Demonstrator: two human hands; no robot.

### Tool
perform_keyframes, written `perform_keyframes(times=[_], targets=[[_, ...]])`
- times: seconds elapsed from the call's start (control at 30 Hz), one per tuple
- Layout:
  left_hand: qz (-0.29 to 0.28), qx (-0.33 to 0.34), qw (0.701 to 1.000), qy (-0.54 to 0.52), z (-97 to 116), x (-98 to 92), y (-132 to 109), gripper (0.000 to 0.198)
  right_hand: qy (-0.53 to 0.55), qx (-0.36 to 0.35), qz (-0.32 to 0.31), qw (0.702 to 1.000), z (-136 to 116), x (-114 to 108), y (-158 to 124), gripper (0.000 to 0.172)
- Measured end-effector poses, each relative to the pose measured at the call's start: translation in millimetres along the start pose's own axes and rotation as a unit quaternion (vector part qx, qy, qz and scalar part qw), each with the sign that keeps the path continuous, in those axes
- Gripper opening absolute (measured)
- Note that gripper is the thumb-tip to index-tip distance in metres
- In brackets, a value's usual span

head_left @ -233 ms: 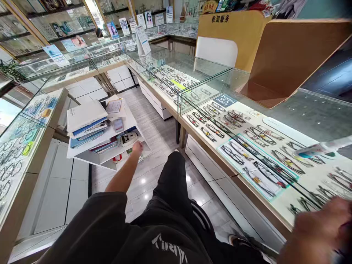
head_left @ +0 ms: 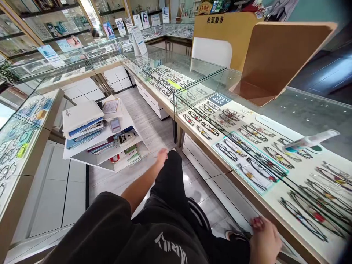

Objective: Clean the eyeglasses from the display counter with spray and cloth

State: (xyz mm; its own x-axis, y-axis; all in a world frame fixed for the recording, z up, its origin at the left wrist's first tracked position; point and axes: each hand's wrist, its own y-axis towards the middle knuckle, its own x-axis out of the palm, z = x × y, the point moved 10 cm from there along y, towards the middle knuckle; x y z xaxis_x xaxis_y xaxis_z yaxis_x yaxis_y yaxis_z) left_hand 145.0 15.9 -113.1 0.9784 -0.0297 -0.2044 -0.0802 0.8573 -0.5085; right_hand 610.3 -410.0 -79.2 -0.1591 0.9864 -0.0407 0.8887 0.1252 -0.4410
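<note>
Setting: optician's shop, seen from above by a seated person in black trousers (head_left: 172, 179)
Left hand (head_left: 162, 156): stretched forward over the tiled floor (head_left: 148, 124), just beside the knee; fingers loosely together, nothing held
Right hand (head_left: 264, 238): low at the front edge of the glass display counter (head_left: 205, 148); fingers curled, and whether they grip anything cannot be told
Counter contents: rows of spectacle frames (head_left: 247, 161) under the glass; a spray bottle (head_left: 310, 141) lying on its side on top
Left of the leg: white shelf trolley (head_left: 82, 156) carrying a stack of books (head_left: 82, 121) and a white device (head_left: 125, 138), well apart from the left hand
Risk, judged: a jolt to the counter from the right hand could roll the bottle along the glass
Risk, judged: a sweeping left arm could knock the device off its open shelf
</note>
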Motion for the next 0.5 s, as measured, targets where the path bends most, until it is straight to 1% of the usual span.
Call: perform_keyframes(times=[0.03, 0.07, 0.1, 0.13, 0.17, 0.2, 0.23, 0.27, 0.33, 0.37, 0.43, 0.47, 0.5], targets=[[-0.040, 0.008, 0.999, 0.013, -6, 32.4, -10, 0.031, 0.031, 0.071, -0.006, 0.997, 21, -11, 1, 0.016], [-0.081, 0.016, 0.996, 0.027, -11, 63.0, -21, 0.033, 0.066, 0.131, -0.009, 0.989, 36, -23, 3, 0.013], [-0.126, 0.025, 0.991, 0.043, -16, 90.8, -33, 0.031, 0.099, 0.172, -0.007, 0.980, 46, -36, 7, 0.012], [-0.171, 0.030, 0.983, 0.063, -21, 114.4, -44, 0.024, 0.126, 0.193, 0.000, 0.973, 50, -49, 13, 0.012], [-0.210, 0.041, 0.973, 0.081, -24, 132.7, -55, 0.033, 0.154, 0.203, 0.011, 0.967, 50, -61, 21, 0.012], [-0.242, 0.052, 0.964, 0.101, -26, 144.9, -65, 0.030, 0.177, 0.203, 0.018, 0.963, 47, -71, 30, 0.014], [-0.266, 0.064, 0.955, 0.119, -27, 151.6, -72, 0.032, 0.193, 0.193, 0.018, 0.962, 42, -78, 39, 0.018], [-0.281, 0.078, 0.947, 0.135, -28, 153.3, -78, 0.032, 0.205, 0.179, 0.013, 0.962, 35, -82, 47, 0.025], [-0.289, 0.106, 0.937, 0.165, -25, 145.3, -83, 0.028, 0.218, 0.152, -0.006, 0.964, 23, -83, 54, 0.038], [-0.286, 0.118, 0.934, 0.177, -23, 137.7, -84, 0.029, 0.222, 0.139, -0.013, 0.965, 17, -81, 54, 0.041], [-0.268, 0.136, 0.933, 0.198, -19, 119.2, -83, 0.030, 0.230, 0.129, -0.018, 0.964, 9, -77, 50, 0.037], [-0.256, 0.141, 0.934, 0.206, -17, 109.3, -83, 0.031, 0.219, 0.145, 0.012, 0.965, 10, -81, 46, 0.032], [-0.242, 0.143, 0.936, 0.213, -15, 99.2, -81, 0.033, 0.196, 0.173, 0.058, 0.963, 13, -87, 41, 0.028]])
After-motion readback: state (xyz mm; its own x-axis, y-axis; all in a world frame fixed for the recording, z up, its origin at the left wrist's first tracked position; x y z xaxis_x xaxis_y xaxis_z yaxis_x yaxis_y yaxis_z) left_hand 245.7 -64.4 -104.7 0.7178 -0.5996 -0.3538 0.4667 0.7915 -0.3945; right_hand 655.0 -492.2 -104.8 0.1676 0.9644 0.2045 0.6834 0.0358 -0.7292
